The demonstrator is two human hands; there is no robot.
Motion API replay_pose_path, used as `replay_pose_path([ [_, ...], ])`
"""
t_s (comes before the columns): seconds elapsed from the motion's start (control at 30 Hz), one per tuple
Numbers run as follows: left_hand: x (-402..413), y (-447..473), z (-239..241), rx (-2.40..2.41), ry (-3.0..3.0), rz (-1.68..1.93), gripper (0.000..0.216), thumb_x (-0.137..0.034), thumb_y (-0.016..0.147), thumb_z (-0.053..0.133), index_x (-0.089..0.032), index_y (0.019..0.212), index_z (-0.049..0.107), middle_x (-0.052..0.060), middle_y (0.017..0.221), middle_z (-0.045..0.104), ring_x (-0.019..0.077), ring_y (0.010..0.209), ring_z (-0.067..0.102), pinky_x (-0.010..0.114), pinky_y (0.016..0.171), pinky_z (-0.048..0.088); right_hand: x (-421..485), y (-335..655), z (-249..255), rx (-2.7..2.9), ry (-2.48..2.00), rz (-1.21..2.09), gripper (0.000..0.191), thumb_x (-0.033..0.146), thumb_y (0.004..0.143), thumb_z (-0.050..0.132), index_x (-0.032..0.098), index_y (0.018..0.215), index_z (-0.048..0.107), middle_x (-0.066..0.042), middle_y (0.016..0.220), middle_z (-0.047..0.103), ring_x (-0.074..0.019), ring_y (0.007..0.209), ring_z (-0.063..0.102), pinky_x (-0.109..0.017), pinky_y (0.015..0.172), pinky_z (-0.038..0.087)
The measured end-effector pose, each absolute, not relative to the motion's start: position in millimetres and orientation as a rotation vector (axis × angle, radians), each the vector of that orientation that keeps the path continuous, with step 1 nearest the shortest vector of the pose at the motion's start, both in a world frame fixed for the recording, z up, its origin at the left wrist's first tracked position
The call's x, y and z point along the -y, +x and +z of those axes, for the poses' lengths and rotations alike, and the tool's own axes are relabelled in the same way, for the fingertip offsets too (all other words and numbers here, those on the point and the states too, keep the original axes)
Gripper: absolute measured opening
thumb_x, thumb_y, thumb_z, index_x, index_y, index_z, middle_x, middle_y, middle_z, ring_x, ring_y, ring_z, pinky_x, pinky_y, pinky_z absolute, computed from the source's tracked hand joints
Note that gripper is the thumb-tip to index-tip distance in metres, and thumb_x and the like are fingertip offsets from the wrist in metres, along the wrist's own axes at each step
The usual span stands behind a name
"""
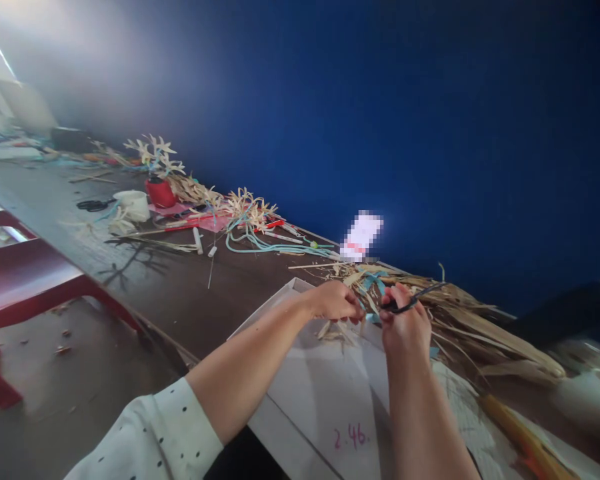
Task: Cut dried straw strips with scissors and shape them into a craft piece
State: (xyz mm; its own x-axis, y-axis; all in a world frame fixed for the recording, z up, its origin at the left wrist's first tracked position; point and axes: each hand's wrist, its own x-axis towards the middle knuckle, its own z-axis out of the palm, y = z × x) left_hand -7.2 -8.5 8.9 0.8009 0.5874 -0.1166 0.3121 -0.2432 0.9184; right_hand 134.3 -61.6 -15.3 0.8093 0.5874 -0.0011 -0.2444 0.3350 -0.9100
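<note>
At the white board (pixel 325 380) on the table (pixel 260 275), the right hand (pixel 406 327) grips a black-handled tool (pixel 427 292); the left hand (pixel 331 301) curls by pale straw pieces (pixel 338 332), its grip impossible to tell.

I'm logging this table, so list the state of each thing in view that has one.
Left hand: fingers bunched, grip unclear.
Right hand: closed around dark tool.
Dark tool: held, open or shut unclear.
White box: marked 2.46., pale scraps on top.
Dried husks: heaped loosely.
Blue cord: loosely looped.
Pale flowers: petals spread.
Bright screen: lit, content obscured.
</note>
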Motion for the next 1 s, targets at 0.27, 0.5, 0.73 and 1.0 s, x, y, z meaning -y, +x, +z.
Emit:
replay_pose_path([
  [0.27, 17, -1, 2, -0.621, 2.234, 0.227, 0.025, -0.023, 0.069, 0.057, -0.02, 0.089, 0.071, 0.001, 0.082, 0.069, 0.0122, 0.074, 0.059, 0.019, 0.065, 0.039, 63, 138, -15, 0.407, -1.085, 0.503, 0.033, 0.024, 0.054, 0.072, 0.017, 0.083, 0.058, -0.002, 0.07, 0.061, -0.0092, 0.054, 0.051, -0.014, 0.034, 0.028],
  [0.5, 13, -5, 0, -0.592, 2.466, 0.122, 0.018, -0.025, 0.065, 0.06, -0.02, 0.078, 0.071, 0.001, 0.074, 0.067, 0.0134, 0.066, 0.057, 0.022, 0.059, 0.036, 62, 135, -15, 0.41, -1.084, 0.504, 0.038, 0.026, 0.055, 0.073, 0.016, 0.089, 0.059, -0.002, 0.069, 0.061, -0.0093, 0.053, 0.051, -0.014, 0.034, 0.028],
  [0.73, 17, -2, -5, -0.562, 2.64, -0.022, 0.019, -0.029, 0.062, 0.062, -0.02, 0.077, 0.069, 0.002, 0.072, 0.066, 0.0137, 0.063, 0.054, 0.023, 0.054, 0.033, 63, 133, -18, 0.451, -1.093, 0.535, 0.042, 0.032, 0.059, 0.072, 0.017, 0.095, 0.058, -0.002, 0.07, 0.062, -0.0097, 0.055, 0.052, -0.014, 0.035, 0.029],
  [1.0, 16, -3, -2, -0.565, 2.668, -0.136, 0.019, -0.031, 0.061, 0.063, -0.019, 0.075, 0.067, 0.002, 0.068, 0.065, 0.0133, 0.059, 0.053, 0.023, 0.051, 0.032, 63, 132, -16, 0.475, -1.111, 0.519, 0.041, 0.033, 0.06, 0.071, 0.016, 0.096, 0.06, -0.003, 0.071, 0.062, -0.0097, 0.055, 0.052, -0.014, 0.035, 0.029],
])
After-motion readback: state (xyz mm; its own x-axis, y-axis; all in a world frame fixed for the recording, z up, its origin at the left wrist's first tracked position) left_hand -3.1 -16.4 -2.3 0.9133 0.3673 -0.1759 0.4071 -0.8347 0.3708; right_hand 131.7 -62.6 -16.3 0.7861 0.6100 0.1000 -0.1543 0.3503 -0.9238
